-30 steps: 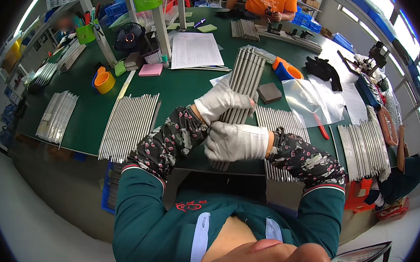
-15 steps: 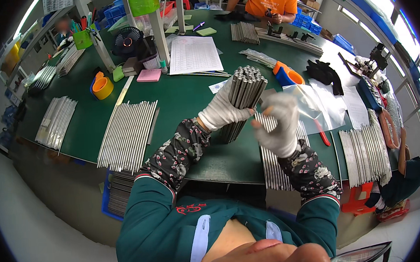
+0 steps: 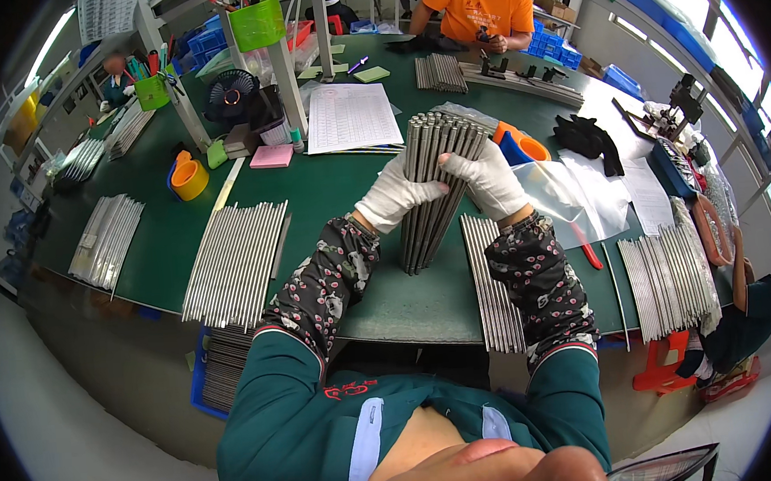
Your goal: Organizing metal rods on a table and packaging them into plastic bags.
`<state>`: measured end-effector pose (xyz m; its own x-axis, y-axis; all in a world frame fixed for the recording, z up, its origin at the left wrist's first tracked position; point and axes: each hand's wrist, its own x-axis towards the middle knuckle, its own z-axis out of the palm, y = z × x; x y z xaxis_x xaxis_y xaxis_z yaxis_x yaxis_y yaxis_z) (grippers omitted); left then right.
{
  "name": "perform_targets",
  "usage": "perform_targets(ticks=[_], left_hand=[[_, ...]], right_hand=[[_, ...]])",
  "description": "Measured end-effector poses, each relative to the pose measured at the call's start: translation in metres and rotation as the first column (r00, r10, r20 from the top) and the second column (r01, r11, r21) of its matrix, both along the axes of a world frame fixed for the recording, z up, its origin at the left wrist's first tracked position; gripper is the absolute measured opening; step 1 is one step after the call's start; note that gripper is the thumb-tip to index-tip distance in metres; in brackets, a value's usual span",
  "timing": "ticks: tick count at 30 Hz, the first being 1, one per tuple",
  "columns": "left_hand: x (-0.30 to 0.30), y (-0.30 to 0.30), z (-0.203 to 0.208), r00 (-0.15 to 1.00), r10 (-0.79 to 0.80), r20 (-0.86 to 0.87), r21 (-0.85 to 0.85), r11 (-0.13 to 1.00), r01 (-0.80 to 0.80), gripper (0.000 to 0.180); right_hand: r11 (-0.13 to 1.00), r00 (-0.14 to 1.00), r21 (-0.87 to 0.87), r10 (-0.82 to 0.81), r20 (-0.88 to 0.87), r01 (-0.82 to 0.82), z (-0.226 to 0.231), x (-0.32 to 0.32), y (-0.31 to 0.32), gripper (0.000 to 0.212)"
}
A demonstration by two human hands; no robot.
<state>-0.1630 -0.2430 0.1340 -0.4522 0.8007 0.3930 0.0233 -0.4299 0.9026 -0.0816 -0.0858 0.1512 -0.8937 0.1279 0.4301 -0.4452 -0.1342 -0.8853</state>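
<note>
A thick bundle of metal rods (image 3: 432,206) stands nearly upright over the green table, leaning a little to the right at its top. My left hand (image 3: 397,195), in a white glove with bare fingertips, is wrapped round its left side. Against the upper right side of the same bundle my right hand (image 3: 486,180) is closed, gloved alike, its thumb across the front rods. Both hands' far fingers are hidden behind the bundle. Just right of it, partly under my right forearm, lies a row of rods (image 3: 488,278). A wider row of rods (image 3: 235,264) lies to the left.
More rods (image 3: 670,283) lie at the right, and wrapped rods (image 3: 106,238) at the far left. Tape dispensers (image 3: 188,177) (image 3: 522,144), a printed sheet (image 3: 352,118) and black gloves (image 3: 589,141) are around the table (image 3: 390,307). Across it sits a person in orange (image 3: 476,6).
My right hand has moved up and left from beside the bundle and now grips it. The bundle's rods have spread slightly at the top. My left hand keeps its hold.
</note>
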Motion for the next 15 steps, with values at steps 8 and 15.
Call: perform_targets(ticks=[8,15], left_hand=[[-0.0087,0.0011,-0.0112,1.0,0.02,0.012,-0.02,1.0,-0.02,0.062],[-0.0083,-0.0025,-0.0105,0.999,0.038,0.019,-0.035,0.999,-0.037,0.061]], right_hand=[[0.994,0.999,-0.103,0.03,0.017,-0.028,-0.0063,-0.0014,0.0057,0.046],[0.995,0.999,-0.092,0.031,0.024,-0.028,-0.0065,-0.0015,0.0057,0.049]])
